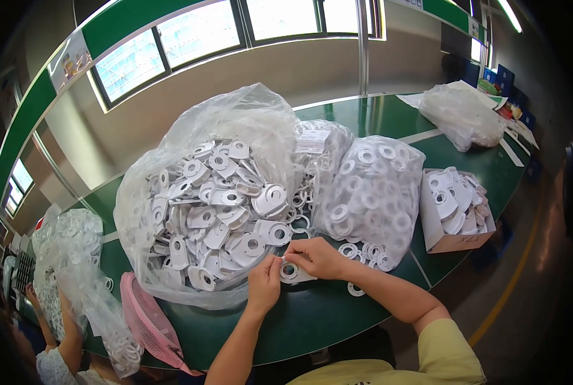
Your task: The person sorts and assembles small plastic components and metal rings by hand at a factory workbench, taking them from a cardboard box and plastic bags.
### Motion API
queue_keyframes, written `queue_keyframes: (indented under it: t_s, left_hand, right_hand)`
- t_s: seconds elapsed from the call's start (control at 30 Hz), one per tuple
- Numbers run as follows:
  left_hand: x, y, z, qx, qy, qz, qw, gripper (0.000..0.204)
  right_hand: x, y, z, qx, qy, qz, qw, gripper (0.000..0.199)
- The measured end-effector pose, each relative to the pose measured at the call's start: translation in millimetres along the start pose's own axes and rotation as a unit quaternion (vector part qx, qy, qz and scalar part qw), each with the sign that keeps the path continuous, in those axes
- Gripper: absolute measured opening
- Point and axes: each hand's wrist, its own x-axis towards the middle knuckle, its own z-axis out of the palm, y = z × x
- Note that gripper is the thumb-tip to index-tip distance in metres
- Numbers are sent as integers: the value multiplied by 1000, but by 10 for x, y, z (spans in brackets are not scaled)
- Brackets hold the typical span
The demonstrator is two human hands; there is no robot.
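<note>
White part [291, 272], partly hidden between both hands' fingers [280, 264]

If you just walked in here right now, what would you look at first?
Probably the big clear plastic bag in the middle of the green table, open and heaped with flat white plastic pieces with round holes. Right in front of it, the left hand and right hand pinch one white piece together. To the right sit a tied bag of white rings and a small cardboard box full of more pieces.
</note>
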Motion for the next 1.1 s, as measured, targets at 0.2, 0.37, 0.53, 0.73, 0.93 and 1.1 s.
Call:
queue_keyframes:
  t_s: [0.2, 0.37, 0.53, 0.73, 0.93, 1.1]
  left_hand:
    - [2, -113, 54, -173, 39, -49, 983, 19]
    - [-71, 39, 178, -195, 27, -42, 980, 23]
    - [-79, 130, 213, -20, -9, 18, 1000, 30]
    - [0, -190, 106, -113, -11, -22, 993, 32]
    - [-17, 44, 119, -249, -64, -83, 963, 39]
    - [-52, 48, 148, -171, -62, -47, 982, 42]
  right_hand:
    - [35, 209, 82, 207, -10, 49, 977, 18]
    - [84, 152, 230, 394, 148, 154, 894, 21]
    - [5, 208, 211, 299, 200, 175, 917, 31]
    - [91, 307, 261, 128, 177, 44, 975, 29]
    - [51, 294, 161, 51, 201, 45, 977, 29]
    - [10, 104, 61, 36, 156, 135, 978, 39]
